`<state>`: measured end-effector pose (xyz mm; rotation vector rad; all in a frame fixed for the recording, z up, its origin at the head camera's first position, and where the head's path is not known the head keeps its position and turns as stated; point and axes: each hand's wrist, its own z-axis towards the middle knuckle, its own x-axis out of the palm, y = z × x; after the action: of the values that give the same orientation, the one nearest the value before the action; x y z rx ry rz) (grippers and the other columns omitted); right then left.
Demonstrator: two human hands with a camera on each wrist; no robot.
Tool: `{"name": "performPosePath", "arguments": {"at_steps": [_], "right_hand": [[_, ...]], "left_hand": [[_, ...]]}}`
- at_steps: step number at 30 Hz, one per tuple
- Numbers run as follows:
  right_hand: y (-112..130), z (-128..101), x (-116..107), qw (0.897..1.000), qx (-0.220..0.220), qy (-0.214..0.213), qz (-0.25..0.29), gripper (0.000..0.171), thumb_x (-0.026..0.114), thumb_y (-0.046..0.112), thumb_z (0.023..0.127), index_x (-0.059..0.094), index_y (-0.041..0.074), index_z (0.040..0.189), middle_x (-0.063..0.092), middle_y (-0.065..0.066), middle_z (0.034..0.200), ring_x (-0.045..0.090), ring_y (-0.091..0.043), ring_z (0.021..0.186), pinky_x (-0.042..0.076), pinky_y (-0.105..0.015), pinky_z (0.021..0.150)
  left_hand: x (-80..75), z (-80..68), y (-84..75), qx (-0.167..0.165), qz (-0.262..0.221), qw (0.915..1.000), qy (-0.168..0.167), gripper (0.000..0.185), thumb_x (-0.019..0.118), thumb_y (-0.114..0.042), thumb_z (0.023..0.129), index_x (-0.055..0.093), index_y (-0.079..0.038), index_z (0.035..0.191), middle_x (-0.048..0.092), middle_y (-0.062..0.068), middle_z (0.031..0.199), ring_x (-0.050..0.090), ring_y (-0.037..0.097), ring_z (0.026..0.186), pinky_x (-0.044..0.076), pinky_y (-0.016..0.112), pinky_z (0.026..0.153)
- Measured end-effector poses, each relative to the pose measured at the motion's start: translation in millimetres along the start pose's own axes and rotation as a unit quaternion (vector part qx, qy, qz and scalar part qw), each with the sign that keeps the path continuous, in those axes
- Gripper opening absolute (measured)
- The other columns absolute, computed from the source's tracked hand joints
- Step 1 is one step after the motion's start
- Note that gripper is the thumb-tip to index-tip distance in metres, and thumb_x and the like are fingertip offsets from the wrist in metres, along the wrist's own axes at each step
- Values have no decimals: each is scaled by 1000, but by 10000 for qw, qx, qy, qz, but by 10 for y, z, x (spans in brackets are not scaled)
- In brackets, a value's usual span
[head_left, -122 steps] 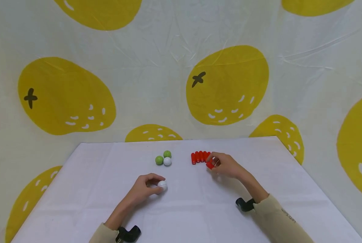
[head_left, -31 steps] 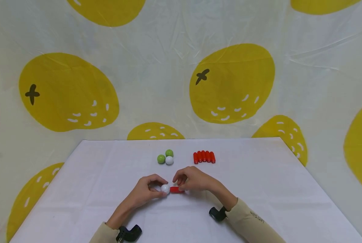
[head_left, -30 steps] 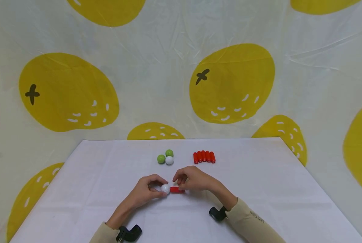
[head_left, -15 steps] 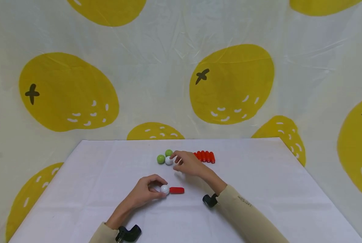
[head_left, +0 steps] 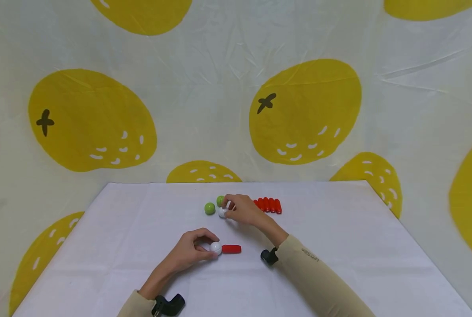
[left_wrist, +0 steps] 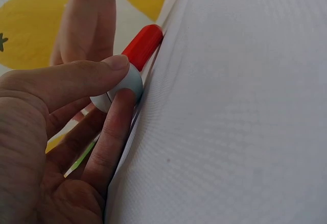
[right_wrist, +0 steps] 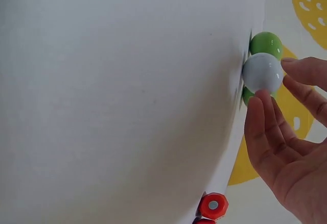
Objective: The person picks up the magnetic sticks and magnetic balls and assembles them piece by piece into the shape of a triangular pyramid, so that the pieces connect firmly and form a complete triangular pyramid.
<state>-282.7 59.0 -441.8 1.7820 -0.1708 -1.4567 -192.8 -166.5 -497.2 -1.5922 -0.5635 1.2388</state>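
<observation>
One near white ball [head_left: 216,248] sits in my left grip [head_left: 191,247], which is narrow, thumb and fingers pinching its sides, low against the counter [head_left: 378,237], while a single red rod [head_left: 231,249] lies with its end at the ball's right side. My right grip [head_left: 241,210] curls about the far white ball [head_left: 222,213]; from these angles I cannot tell whether that pinch is fully closed or one digit stands just off the surface. To do this well, I judge, the left pinch should be light and steady so that ball and rod lie in line, and the right should press evenly across the far ball's middle, as anything so smooth and round could slip or roll. A straight lift would spare the left green ball [head_left: 210,208] and the back green ball [head_left: 220,200] a knock, and the row of red rods [head_left: 272,205], just beyond my right grip, deserves the same care. A white cloth covers the counter, faintly creased, probably flat enough for a loose ball to travel. Behind its far edge hangs a pale backdrop [head_left: 204,97] with big yellow fruit and wrinkles in its sheen. Beige sleeves [head_left: 315,281] cover my forearms.
</observation>
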Motion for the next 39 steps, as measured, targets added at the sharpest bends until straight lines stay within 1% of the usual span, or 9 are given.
{"name": "performPosePath", "arguments": {"at_steps": [3, 6, 10, 14, 18, 22, 26, 33, 39], "right_hand": [[20, -8, 0, 10000, 32, -77, -23, 20, 76, 20, 93, 66, 14, 108, 69, -7, 103, 61, -19, 92, 57, -31, 79], [37, -12, 7, 9998, 154, -82, -61, 22, 77, 23, 92, 63, 14, 106, 68, -6, 101, 60, -19, 87, 55, -29, 75], [47, -21, 19, 9993, 378, -26, -48, 24, 77, 22, 93, 62, 13, 109, 68, -5, 99, 59, -19, 83, 54, -28, 72], [44, -38, 16, 9987, 491, 100, 4, 28, 77, 21, 93, 65, 12, 116, 70, -8, 107, 60, -19, 88, 57, -30, 75], [13, -53, 24, 9986, 456, 267, 26, 29, 76, 21, 93, 68, 13, 120, 70, -10, 115, 62, -21, 96, 60, -33, 80], [-1, -79, 29, 9988, 394, 270, 127, 28, 75, 20, 94, 68, 14, 120, 71, -9, 116, 63, -22, 98, 60, -35, 84], [-9, -109, 30, 9984, 428, 233, 285, 26, 75, 19, 94, 68, 13, 118, 71, -10, 115, 64, -23, 99, 60, -36, 84], [-19, -187, -3, 9969, 500, 173, 578, 26, 76, 17, 92, 67, 12, 117, 70, -11, 117, 63, -22, 98, 60, -33, 78], [10, -290, -72, 9974, 357, 64, 616, 26, 76, 16, 90, 68, 12, 115, 71, -9, 115, 63, -21, 98, 60, -34, 82]], "left_hand": [[-4, 0, 3, 8, -2, 10000, -12, 34, 88, -20, 82, 74, -16, 112, 72, 5, 112, 64, 6, 97, 57, 19, 76], [-8, -4, 3, 18, -44, 10000, -15, 33, 88, -20, 82, 74, -15, 112, 72, 5, 112, 64, 6, 97, 57, 20, 76], [-3, -12, -7, 34, -51, 10000, 0, 33, 87, -21, 83, 74, -15, 113, 72, 5, 113, 63, 7, 98, 57, 19, 76], [2, -17, -15, 16, -32, 10000, -6, 33, 87, -21, 83, 74, -15, 113, 72, 5, 113, 64, 8, 98, 57, 19, 76], [-1, -20, -19, 13, -68, 10000, 3, 33, 87, -21, 84, 74, -15, 114, 71, 5, 114, 64, 8, 99, 57, 19, 77], [0, -18, -15, -6, -59, 10000, 23, 34, 86, -20, 84, 73, -15, 114, 71, 5, 114, 64, 8, 99, 57, 19, 77], [6, -14, -5, -5, -45, 10000, 62, 34, 86, -20, 84, 73, -15, 115, 71, 5, 115, 64, 8, 100, 57, 19, 79], [9, -9, 0, 6, -34, 10000, 28, 34, 87, -22, 83, 74, -17, 113, 72, 3, 113, 64, 9, 99, 56, 19, 77], [2, -13, -1, 0, -16, 10000, -17, 33, 88, -22, 82, 75, -17, 112, 73, 2, 112, 64, 8, 99, 55, 19, 75]]}}
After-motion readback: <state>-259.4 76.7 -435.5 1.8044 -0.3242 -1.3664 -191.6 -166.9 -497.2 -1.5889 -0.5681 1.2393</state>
